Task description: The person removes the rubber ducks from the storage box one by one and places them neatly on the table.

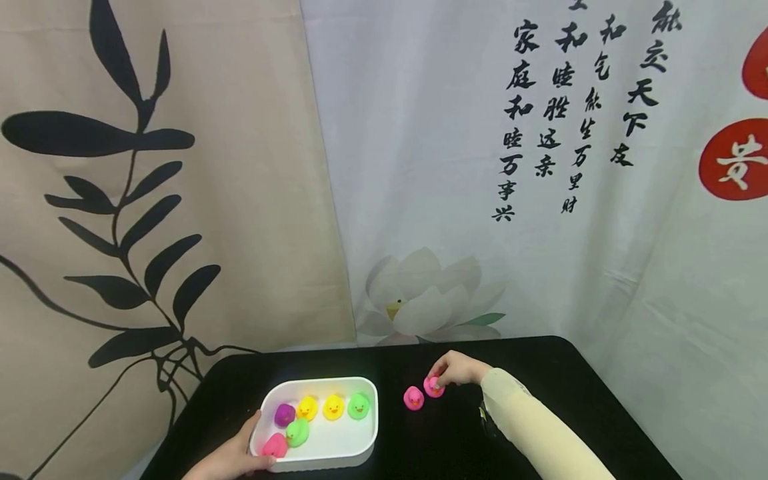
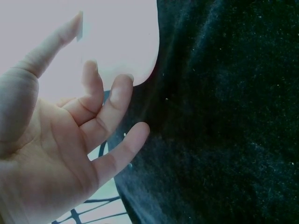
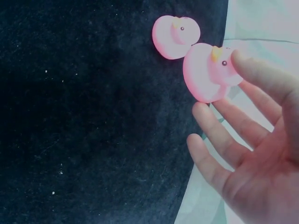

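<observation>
My right hand [image 1: 457, 369] pinches a pink rubber duck [image 3: 203, 72] between thumb and fingers at the right of the table. Beside it sits a second pink rubber duck [image 1: 413, 398], nearer to the white box. My left hand [image 1: 235, 453] holds the front left corner of the white box [image 1: 336, 460], its thumb at the front edge and its fingers along the left side. Inside the box lie a purple duck [image 1: 285, 415], two yellow ducks [image 1: 333, 407], two green ducks [image 1: 359, 405] and a pink duck [image 1: 275, 445] near the left thumb.
A black cloth [image 1: 456, 440] covers the table, whose rounded far edge meets a printed curtain [image 1: 420, 167]. A small dark object [image 1: 487, 421] lies next to the right sleeve [image 1: 534, 427], partly hidden by it.
</observation>
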A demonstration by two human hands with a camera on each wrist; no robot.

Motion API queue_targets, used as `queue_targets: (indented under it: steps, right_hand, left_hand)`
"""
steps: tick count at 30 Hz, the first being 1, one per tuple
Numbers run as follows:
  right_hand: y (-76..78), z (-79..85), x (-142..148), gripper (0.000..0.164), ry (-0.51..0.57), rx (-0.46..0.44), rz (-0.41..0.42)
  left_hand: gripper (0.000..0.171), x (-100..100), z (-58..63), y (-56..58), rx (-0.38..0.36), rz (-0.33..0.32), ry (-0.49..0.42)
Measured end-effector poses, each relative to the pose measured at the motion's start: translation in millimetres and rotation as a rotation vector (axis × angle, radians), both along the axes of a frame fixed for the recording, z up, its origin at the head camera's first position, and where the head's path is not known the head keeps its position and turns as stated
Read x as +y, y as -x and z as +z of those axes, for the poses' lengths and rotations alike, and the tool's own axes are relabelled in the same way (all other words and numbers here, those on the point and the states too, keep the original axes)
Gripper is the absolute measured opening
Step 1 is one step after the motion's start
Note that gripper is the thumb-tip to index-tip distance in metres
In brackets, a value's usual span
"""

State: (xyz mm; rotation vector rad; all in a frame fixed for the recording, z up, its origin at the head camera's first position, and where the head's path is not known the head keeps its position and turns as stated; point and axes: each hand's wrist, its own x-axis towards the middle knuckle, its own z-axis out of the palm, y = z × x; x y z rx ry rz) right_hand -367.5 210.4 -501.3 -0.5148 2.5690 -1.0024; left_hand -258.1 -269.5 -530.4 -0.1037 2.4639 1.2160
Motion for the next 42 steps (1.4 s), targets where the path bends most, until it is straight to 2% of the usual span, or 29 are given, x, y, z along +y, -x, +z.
queue_targets:
  steps: [7, 12, 19, 23, 32, 39, 42]
  right_hand:
    - [-1.5, -1.6, 3, 0.014, 0.015, -0.008, -0.029]
    - [-1.3, -9.3, 8, 0.012, 0.030, -0.012, -0.038]
    - [-1.4, -16.3, 11, 0.010, 0.032, -0.015, -0.045]
    - [-2.3, -21.2, 13, 0.011, 0.044, -0.021, -0.054]
    - [-7.3, -31.1, 14, 0.011, 0.064, -0.012, -0.042]
    - [-6.1, -32.8, 13, 0.011, 0.049, -0.007, -0.016]
    - [-5.4, -34.1, 13, 0.012, 0.047, -0.010, -0.012]
  left_hand:
    - [0.111, -5, -2.8, -1.2, -0.023, -0.018, -0.094]
    - [0.110, -6, -1.9, -3.7, -0.043, -0.029, -0.158]
    - [0.121, -3, -1.9, -2.7, -0.033, 0.027, -0.079]
    - [0.122, -2, -2.3, -2.4, -0.042, 0.030, -0.038]
    - [0.121, -1, -3.4, -1.7, -0.054, 0.031, -0.068]
    - [0.121, 1, 0.5, -3.5, -0.057, 0.052, -0.029]
    - [0.121, 1, 1.4, -4.2, -0.060, 0.056, -0.039]
